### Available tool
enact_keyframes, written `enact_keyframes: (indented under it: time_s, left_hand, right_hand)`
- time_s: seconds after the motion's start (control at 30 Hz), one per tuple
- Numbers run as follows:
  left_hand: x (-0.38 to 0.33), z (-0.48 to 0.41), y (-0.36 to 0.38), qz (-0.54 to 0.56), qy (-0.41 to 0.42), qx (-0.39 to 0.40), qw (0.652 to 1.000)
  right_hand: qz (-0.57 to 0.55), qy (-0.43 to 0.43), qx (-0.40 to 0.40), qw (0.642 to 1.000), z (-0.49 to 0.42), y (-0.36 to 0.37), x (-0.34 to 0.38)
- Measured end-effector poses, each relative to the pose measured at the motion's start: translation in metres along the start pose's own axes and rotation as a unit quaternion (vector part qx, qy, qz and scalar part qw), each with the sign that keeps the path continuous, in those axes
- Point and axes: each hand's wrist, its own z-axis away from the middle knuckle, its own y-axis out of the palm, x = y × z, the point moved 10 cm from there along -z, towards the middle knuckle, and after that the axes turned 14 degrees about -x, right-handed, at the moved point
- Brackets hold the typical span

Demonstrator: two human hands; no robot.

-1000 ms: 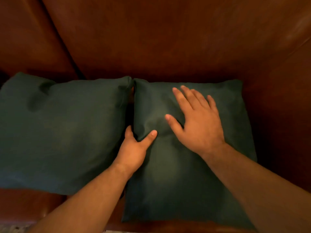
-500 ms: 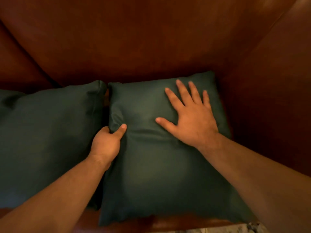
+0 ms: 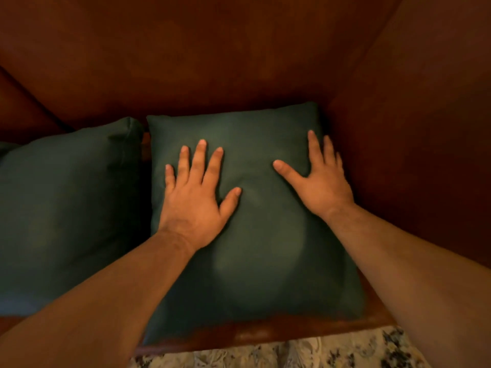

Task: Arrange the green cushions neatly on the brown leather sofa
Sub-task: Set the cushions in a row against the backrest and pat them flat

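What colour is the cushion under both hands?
Plain dark green cushion, clearest in the head view.

A pale, dark-flowered floor covering point(image 3: 292, 353) shows along the bottom edge.

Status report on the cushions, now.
Left hand flat on right cushion; right hand open at its right edge. Left cushion alongside, both on sofa. No obstruction seen.

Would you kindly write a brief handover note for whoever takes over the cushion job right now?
Left hand: open, flat on the left half of the right cushion.
Right hand: open, flat near that cushion's right edge, fingers blurred.
The right cushion lies in the corner of the sofa; the left cushion lies close beside it.
Done: both cushions are on the seat, side by side.
Left: probably lift the hands off and check that the edges line up.
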Motion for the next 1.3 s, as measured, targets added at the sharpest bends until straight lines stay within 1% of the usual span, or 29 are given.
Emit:
enact_keyframes:
  time_s: [0.03, 0.1, 0.17, 0.23, 0.27, 0.33, 0.4, 0.47, 0.53, 0.57, 0.63, 0.7, 0.73, 0.83, 0.87, 0.97, 1.0, 1.07, 1.13, 1.17, 1.2, 1.23, 1.3]
  left_hand:
    - [-0.001, -0.001, -0.002, -0.021, -0.003, 0.001, 1.000]
    - [-0.013, 0.001, -0.012, -0.053, 0.000, -0.031, 0.998]
    - [-0.050, 0.008, -0.020, -0.026, 0.057, -0.067, 0.996]
    - [-0.086, 0.018, -0.013, -0.003, 0.115, -0.056, 0.992]
    - [-0.092, 0.020, -0.007, -0.009, 0.119, -0.045, 0.992]
    - [-0.087, 0.017, 0.003, -0.033, 0.097, -0.019, 0.995]
    - [-0.077, 0.008, 0.005, -0.048, 0.079, -0.008, 0.996]
    - [-0.079, 0.003, -0.001, -0.081, 0.077, -0.020, 0.994]
    - [-0.100, 0.010, -0.007, -0.092, 0.095, -0.049, 0.990]
    - [-0.114, 0.018, -0.005, -0.076, 0.116, -0.052, 0.989]
    - [-0.131, 0.030, 0.005, -0.036, 0.136, -0.022, 0.990]
    - [-0.128, 0.030, 0.011, -0.017, 0.117, -0.018, 0.993]
    - [-0.125, 0.028, 0.012, -0.017, 0.111, -0.027, 0.993]
    - [-0.128, 0.024, 0.018, -0.044, 0.129, -0.032, 0.990]
    - [-0.129, 0.024, 0.019, -0.049, 0.133, -0.034, 0.989]
    - [-0.129, 0.022, 0.022, -0.076, 0.122, -0.020, 0.989]
    - [-0.131, 0.023, 0.023, -0.094, 0.122, -0.015, 0.988]
    - [-0.139, 0.023, 0.021, -0.126, 0.128, -0.020, 0.984]
    - [-0.154, 0.031, 0.010, -0.121, 0.136, -0.062, 0.981]
    - [-0.162, 0.039, 0.005, -0.101, 0.142, -0.089, 0.981]
    - [-0.169, 0.050, 0.003, -0.078, 0.150, -0.104, 0.980]
    - [-0.173, 0.062, 0.007, -0.063, 0.154, -0.089, 0.982]
    - [-0.174, 0.081, 0.026, -0.080, 0.150, -0.012, 0.985]
  right_hand:
    - [-0.031, 0.040, 0.026, 0.998, 0.002, 0.004, -0.011]
    - [-0.080, 0.053, 0.039, 0.995, 0.005, 0.005, -0.016]
    - [-0.131, 0.052, 0.025, 0.990, 0.010, 0.001, -0.019]
    - [-0.183, 0.055, 0.010, 0.982, 0.018, -0.003, -0.026]
    - [-0.222, 0.068, 0.002, 0.973, 0.020, -0.005, -0.032]
    - [-0.312, 0.133, 0.003, 0.941, 0.028, -0.003, -0.055]
    - [-0.368, 0.201, 0.062, 0.906, 0.049, 0.009, -0.079]
    - [-0.411, 0.242, 0.126, 0.870, 0.075, 0.025, -0.097]
    - [-0.449, 0.261, 0.127, 0.845, 0.088, 0.031, -0.109]
    - [-0.463, 0.269, 0.119, 0.836, 0.091, 0.033, -0.114]
    - [-0.474, 0.279, 0.106, 0.828, 0.097, 0.035, -0.123]
    - [-0.465, 0.291, 0.098, 0.830, 0.105, 0.040, -0.134]
    - [-0.445, 0.286, 0.092, 0.844, 0.109, 0.041, -0.140]
    - [-0.359, 0.222, 0.046, 0.906, 0.108, 0.031, -0.146]
    - [-0.341, 0.208, 0.033, 0.916, 0.106, 0.026, -0.145]
    - [-0.324, 0.212, 0.016, 0.922, 0.104, 0.022, -0.151]
    - [-0.333, 0.228, 0.021, 0.915, 0.107, 0.025, -0.156]
    - [-0.378, 0.265, 0.053, 0.885, 0.120, 0.034, -0.166]
    - [-0.415, 0.270, 0.090, 0.864, 0.136, 0.041, -0.169]
    - [-0.420, 0.260, 0.095, 0.864, 0.141, 0.041, -0.170]
    - [-0.417, 0.247, 0.088, 0.870, 0.145, 0.039, -0.171]
    - [-0.403, 0.230, 0.072, 0.883, 0.146, 0.035, -0.172]
    - [-0.334, 0.176, 0.028, 0.925, 0.141, 0.025, -0.168]
